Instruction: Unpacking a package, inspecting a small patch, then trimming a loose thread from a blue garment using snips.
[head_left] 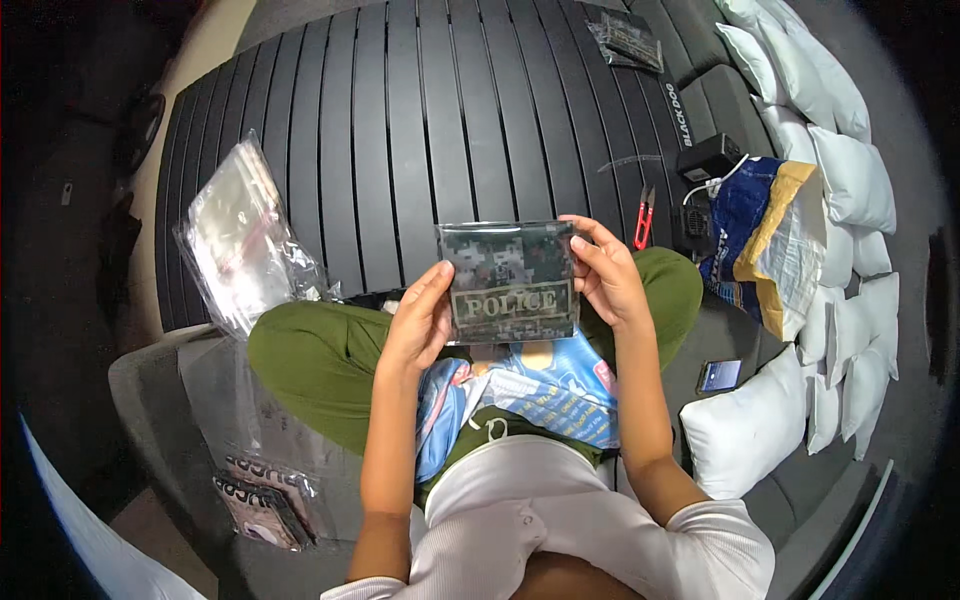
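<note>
A flat, square, dark camouflage piece in a clear plastic sleeve [510,268] is held upright over my lap. A framed panel of pale lettering runs across its lower half. My left hand [424,318] pinches its left edge, thumb on the front. On the opposite edge, my right hand [608,272] grips with the thumb in front and fingers partly hidden behind. Beneath it, a light blue printed plastic sheet or bag [565,385] lies across my lap. A pile of clear plastic bags [235,235] rests on the table's left side, near my left knee.
Red-handled thread snips [644,218] lie on the black slatted table [400,120]. Packaged dark pieces [630,42] sit at its far right; others [265,505] lie on the seat. Rightward are a black device [712,157], a blue-yellow sack [755,240], a phone [720,376] and white pillows [745,435].
</note>
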